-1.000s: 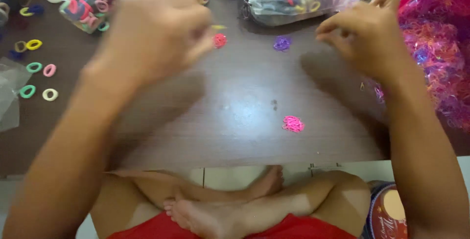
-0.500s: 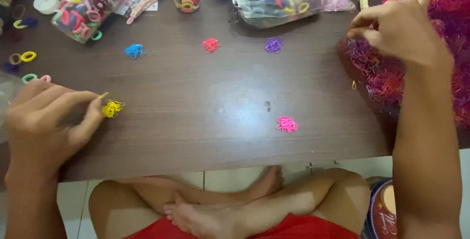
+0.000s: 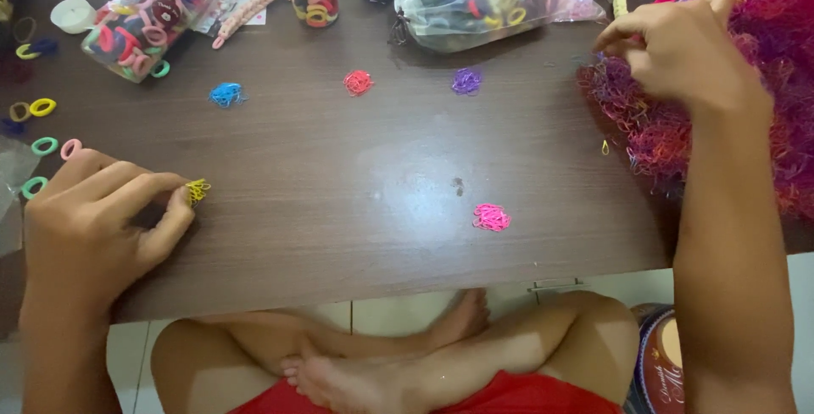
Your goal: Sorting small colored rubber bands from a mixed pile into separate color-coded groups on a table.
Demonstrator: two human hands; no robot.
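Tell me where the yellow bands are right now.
In the head view, the small yellow band pile sits at the table's left, touching the left hand fingertips.

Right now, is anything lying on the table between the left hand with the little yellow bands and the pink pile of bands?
Nothing visible. Between the left hand, pinching the yellow bands, and the pink pile there is only bare brown table. The blue, red and purple piles lie farther back.

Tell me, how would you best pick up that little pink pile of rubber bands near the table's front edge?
Pinch the pink pile from straight above, fingertips closing across its middle. It lies flat and loose on the bare table, so a side approach would probably scatter the bands.
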